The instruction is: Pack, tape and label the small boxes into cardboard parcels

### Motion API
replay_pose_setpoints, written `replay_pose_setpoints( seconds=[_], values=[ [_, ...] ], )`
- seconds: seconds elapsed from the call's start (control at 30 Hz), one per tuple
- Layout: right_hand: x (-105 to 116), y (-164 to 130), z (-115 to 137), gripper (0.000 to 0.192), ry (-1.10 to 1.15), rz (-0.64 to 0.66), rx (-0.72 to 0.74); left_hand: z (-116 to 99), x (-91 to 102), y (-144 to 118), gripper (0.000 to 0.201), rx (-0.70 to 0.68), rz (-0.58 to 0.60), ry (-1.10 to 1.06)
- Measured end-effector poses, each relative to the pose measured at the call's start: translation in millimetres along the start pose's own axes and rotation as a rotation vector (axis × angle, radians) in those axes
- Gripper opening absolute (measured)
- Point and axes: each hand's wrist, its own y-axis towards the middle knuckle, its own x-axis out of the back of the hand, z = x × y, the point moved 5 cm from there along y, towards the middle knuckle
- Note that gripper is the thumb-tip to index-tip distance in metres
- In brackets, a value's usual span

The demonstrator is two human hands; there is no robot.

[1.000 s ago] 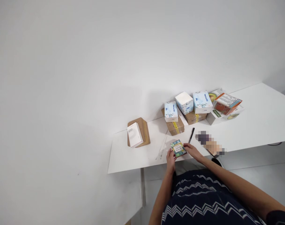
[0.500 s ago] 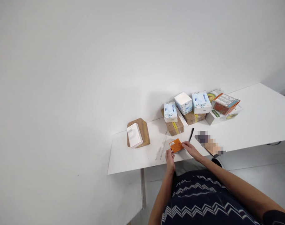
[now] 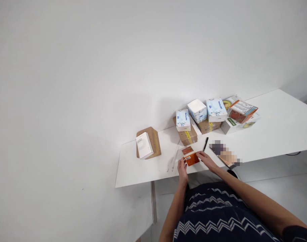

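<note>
A small orange box (image 3: pixel 193 159) with a barcode and a printed, picture-like upper face is held between my two hands near the front of the white table (image 3: pixel 140 173). My left hand (image 3: pixel 183 169) grips its left edge, fingers closed on it. On the opposite edge, my right hand (image 3: pixel 206 160) pinches the box with thumb and fingers. Beyond the right fingers lies a black pen (image 3: pixel 206 144). A flat item (image 3: pixel 225 154), blurred out in the picture, rests to the right of the right hand.
Brown cardboard boxes (image 3: pixel 190 136) carry white-and-blue tissue packs (image 3: pixel 183 120) along the wall. Avocado-printed cartons (image 3: pixel 231 126) stand to their right, an orange-and-white box (image 3: pixel 242 111) on top. At left, a white box (image 3: pixel 144 145) lies on a brown cardboard piece (image 3: pixel 157 143).
The orange box has been tilted in my hands, so another printed face now shows above the barcode side. Both hands stay in nearly the same place.
</note>
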Motion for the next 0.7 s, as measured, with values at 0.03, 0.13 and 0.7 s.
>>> replay_pose_setpoints(
  seconds=[0.03, 0.13, 0.7],
  values=[
    [0.4, -0.2, -0.8, 0.034, -0.007, -0.007, -0.001, 1.5, 1.4, -0.1, 0.041, 0.003, -0.015, 0.005],
    [0.4, -0.2, -7.3, 0.032, -0.029, -0.016, -0.019, 8.7, 6.5, -0.8, 0.036, 0.024, -0.061, 0.026],
    [-6.1, 19.3, -31.2, 0.050, -0.063, 0.053, -0.118, 18.2, 2.4, 9.3, 0.062, 0.273, 0.029, 0.201]
  ],
)
